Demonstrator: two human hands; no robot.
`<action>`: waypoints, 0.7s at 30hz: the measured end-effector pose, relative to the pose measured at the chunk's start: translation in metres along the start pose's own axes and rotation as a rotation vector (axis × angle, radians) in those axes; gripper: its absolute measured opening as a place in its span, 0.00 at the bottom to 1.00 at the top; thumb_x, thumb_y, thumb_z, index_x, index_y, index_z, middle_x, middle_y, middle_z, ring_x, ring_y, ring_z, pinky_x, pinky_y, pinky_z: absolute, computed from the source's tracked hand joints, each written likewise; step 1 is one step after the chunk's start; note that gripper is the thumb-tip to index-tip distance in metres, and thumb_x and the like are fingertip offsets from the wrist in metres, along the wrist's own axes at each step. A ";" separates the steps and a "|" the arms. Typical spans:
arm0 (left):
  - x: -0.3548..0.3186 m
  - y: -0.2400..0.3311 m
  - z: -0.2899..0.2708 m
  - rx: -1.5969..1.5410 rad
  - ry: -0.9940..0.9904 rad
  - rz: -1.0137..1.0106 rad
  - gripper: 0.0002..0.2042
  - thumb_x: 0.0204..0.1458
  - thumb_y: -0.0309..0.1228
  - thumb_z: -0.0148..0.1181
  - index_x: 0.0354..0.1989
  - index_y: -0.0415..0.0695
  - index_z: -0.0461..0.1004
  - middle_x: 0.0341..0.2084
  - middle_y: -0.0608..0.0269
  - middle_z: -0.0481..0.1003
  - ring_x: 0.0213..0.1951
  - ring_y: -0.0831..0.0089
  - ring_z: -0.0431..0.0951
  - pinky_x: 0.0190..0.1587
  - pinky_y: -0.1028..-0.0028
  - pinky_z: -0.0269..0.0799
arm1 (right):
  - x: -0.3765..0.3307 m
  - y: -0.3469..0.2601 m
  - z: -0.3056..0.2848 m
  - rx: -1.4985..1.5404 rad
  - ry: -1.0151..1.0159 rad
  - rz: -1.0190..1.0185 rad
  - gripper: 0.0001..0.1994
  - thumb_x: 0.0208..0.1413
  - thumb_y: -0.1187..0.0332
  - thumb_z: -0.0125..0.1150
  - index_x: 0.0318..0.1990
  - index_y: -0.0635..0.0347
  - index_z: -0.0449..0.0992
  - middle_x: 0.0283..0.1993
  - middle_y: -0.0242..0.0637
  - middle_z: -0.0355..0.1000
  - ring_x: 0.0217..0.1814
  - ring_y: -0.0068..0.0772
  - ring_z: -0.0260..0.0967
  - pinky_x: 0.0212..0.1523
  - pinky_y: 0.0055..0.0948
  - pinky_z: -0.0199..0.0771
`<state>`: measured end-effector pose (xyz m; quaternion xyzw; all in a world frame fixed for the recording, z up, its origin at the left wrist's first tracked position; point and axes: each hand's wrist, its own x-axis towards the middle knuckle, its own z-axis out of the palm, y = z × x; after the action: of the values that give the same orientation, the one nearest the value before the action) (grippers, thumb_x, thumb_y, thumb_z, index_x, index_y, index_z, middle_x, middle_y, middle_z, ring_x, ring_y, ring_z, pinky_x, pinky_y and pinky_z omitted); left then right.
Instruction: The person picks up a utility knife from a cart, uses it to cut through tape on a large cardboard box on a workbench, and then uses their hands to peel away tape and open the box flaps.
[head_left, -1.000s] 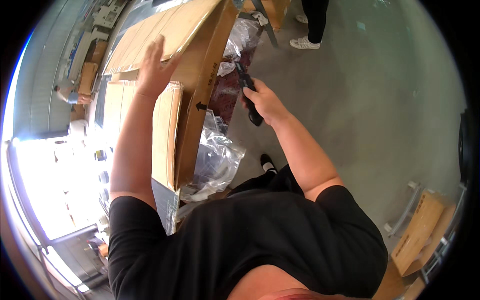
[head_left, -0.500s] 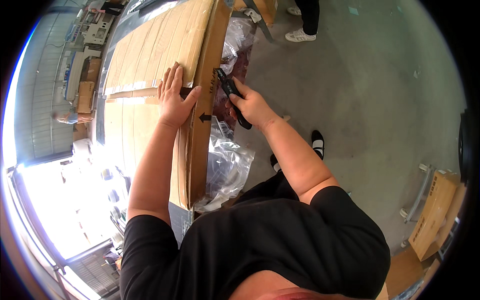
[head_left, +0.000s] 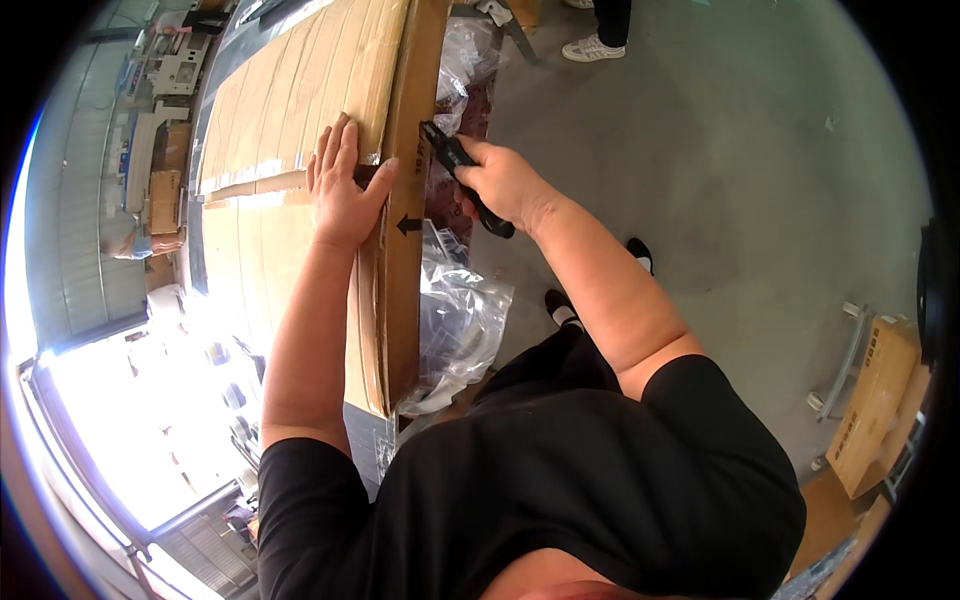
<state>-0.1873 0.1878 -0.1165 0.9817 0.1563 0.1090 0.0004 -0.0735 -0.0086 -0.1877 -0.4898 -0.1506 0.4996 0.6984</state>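
A large flat cardboard box (head_left: 270,240) lies in front of me, its top flaps meeting at a seam with strips of clear tape. My left hand (head_left: 345,190) rests flat on the box top across that seam, fingers spread and thumb toward the right edge. In my right hand (head_left: 500,183) is a black utility knife (head_left: 462,172), gripped with the fingers wrapped round its handle. The knife's tip points up and left, close to the box's right side wall; I cannot tell whether it touches. The blade is too small to make out.
Crumpled clear plastic wrap (head_left: 455,320) hangs beside the box's right side. Another person's shoe (head_left: 594,48) and dark trouser leg show at the top. Cardboard boxes (head_left: 872,405) stand at the far right by a metal frame. Machines (head_left: 180,70) line the far left.
My right hand has moved slightly right, and the knife's tip now lies a little higher and further left against the box's side. My left hand stays on the seam.
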 end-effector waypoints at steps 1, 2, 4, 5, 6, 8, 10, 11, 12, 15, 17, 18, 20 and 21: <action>0.000 -0.001 0.000 0.003 -0.006 -0.009 0.36 0.55 0.46 0.62 0.68 0.37 0.62 0.71 0.53 0.60 0.73 0.53 0.53 0.73 0.59 0.46 | -0.002 0.000 0.000 0.004 0.001 -0.005 0.24 0.64 0.75 0.50 0.68 0.56 0.65 0.26 0.35 0.70 0.21 0.26 0.67 0.23 0.29 0.69; 0.000 -0.002 0.000 0.006 -0.012 -0.018 0.36 0.55 0.46 0.62 0.68 0.37 0.62 0.71 0.53 0.60 0.73 0.53 0.53 0.72 0.59 0.46 | -0.006 0.001 0.001 -0.018 -0.015 0.031 0.24 0.65 0.75 0.49 0.68 0.56 0.65 0.28 0.33 0.70 0.24 0.24 0.68 0.25 0.27 0.71; 0.000 0.001 0.000 -0.001 -0.011 -0.012 0.36 0.55 0.46 0.62 0.68 0.37 0.62 0.70 0.53 0.60 0.73 0.54 0.53 0.72 0.59 0.46 | -0.014 0.006 0.005 -0.040 -0.029 0.060 0.23 0.66 0.75 0.49 0.68 0.56 0.65 0.30 0.31 0.70 0.26 0.22 0.69 0.27 0.26 0.72; 0.001 0.002 0.000 -0.010 -0.013 -0.012 0.36 0.54 0.45 0.62 0.68 0.36 0.62 0.70 0.53 0.60 0.73 0.54 0.53 0.72 0.59 0.46 | -0.017 0.013 0.008 -0.006 -0.050 0.054 0.23 0.66 0.75 0.49 0.68 0.56 0.65 0.30 0.31 0.70 0.26 0.22 0.69 0.27 0.26 0.72; 0.000 0.000 0.000 -0.007 -0.014 -0.008 0.36 0.54 0.45 0.62 0.68 0.36 0.62 0.70 0.53 0.60 0.73 0.54 0.53 0.72 0.59 0.46 | -0.022 0.015 0.012 0.029 -0.072 0.051 0.24 0.65 0.75 0.49 0.69 0.56 0.64 0.30 0.31 0.70 0.26 0.22 0.68 0.26 0.26 0.72; -0.001 -0.004 0.001 -0.031 -0.026 -0.029 0.38 0.55 0.52 0.60 0.69 0.38 0.61 0.72 0.55 0.58 0.74 0.56 0.51 0.73 0.56 0.42 | -0.030 0.013 0.018 -0.015 -0.063 0.057 0.24 0.65 0.77 0.48 0.69 0.57 0.64 0.30 0.30 0.70 0.25 0.21 0.68 0.25 0.26 0.71; 0.001 -0.004 0.003 -0.044 -0.033 -0.019 0.38 0.55 0.52 0.60 0.69 0.38 0.62 0.72 0.54 0.58 0.74 0.56 0.50 0.73 0.56 0.42 | -0.040 0.013 0.023 -0.023 -0.054 0.089 0.24 0.66 0.77 0.47 0.69 0.58 0.63 0.31 0.30 0.69 0.25 0.21 0.67 0.24 0.26 0.71; 0.002 -0.004 0.005 -0.059 -0.035 -0.014 0.38 0.55 0.51 0.60 0.69 0.38 0.62 0.72 0.54 0.58 0.74 0.55 0.50 0.73 0.56 0.42 | -0.042 0.022 0.023 -0.026 -0.066 0.076 0.26 0.66 0.76 0.48 0.71 0.57 0.60 0.32 0.31 0.69 0.25 0.21 0.66 0.25 0.25 0.72; 0.003 -0.005 0.006 -0.060 -0.037 -0.007 0.38 0.55 0.51 0.60 0.69 0.38 0.62 0.72 0.54 0.58 0.74 0.55 0.50 0.73 0.56 0.42 | -0.046 0.026 0.023 -0.022 -0.060 0.074 0.26 0.66 0.76 0.48 0.71 0.57 0.60 0.32 0.31 0.69 0.25 0.21 0.66 0.25 0.25 0.72; 0.000 -0.007 0.008 -0.051 -0.040 -0.005 0.38 0.55 0.51 0.60 0.69 0.38 0.60 0.72 0.53 0.57 0.74 0.55 0.50 0.73 0.56 0.42 | -0.053 0.033 0.018 -0.232 -0.059 0.055 0.29 0.62 0.71 0.53 0.72 0.57 0.59 0.36 0.50 0.77 0.27 0.34 0.73 0.34 0.33 0.75; -0.004 -0.014 0.001 -0.040 -0.052 -0.029 0.39 0.56 0.50 0.60 0.71 0.39 0.58 0.72 0.53 0.56 0.74 0.55 0.50 0.73 0.56 0.42 | -0.056 0.019 0.003 -0.337 -0.111 0.031 0.29 0.62 0.70 0.54 0.71 0.56 0.60 0.39 0.51 0.77 0.30 0.36 0.75 0.36 0.34 0.75; -0.006 -0.016 -0.005 -0.027 -0.044 -0.026 0.39 0.56 0.50 0.60 0.71 0.39 0.58 0.72 0.53 0.56 0.74 0.55 0.50 0.73 0.56 0.42 | -0.055 0.012 -0.006 -0.455 -0.155 0.013 0.29 0.61 0.69 0.55 0.71 0.56 0.61 0.41 0.52 0.78 0.33 0.38 0.76 0.39 0.34 0.76; 0.000 -0.008 0.001 -0.046 -0.055 -0.012 0.39 0.56 0.49 0.59 0.72 0.40 0.56 0.72 0.53 0.56 0.74 0.55 0.51 0.73 0.56 0.42 | -0.033 0.043 -0.035 -0.523 0.052 -0.368 0.27 0.62 0.67 0.56 0.69 0.54 0.64 0.48 0.53 0.78 0.41 0.46 0.78 0.45 0.37 0.76; 0.001 -0.004 0.002 -0.036 -0.067 -0.007 0.39 0.56 0.49 0.60 0.71 0.39 0.57 0.72 0.52 0.57 0.74 0.54 0.51 0.73 0.56 0.42 | -0.021 0.041 -0.048 -0.635 0.120 -0.452 0.27 0.62 0.68 0.57 0.70 0.54 0.64 0.49 0.49 0.78 0.44 0.49 0.77 0.47 0.38 0.75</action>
<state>-0.1870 0.1925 -0.1187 0.9841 0.1576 0.0786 0.0236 -0.0717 -0.0515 -0.2390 -0.6644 -0.3608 0.2321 0.6120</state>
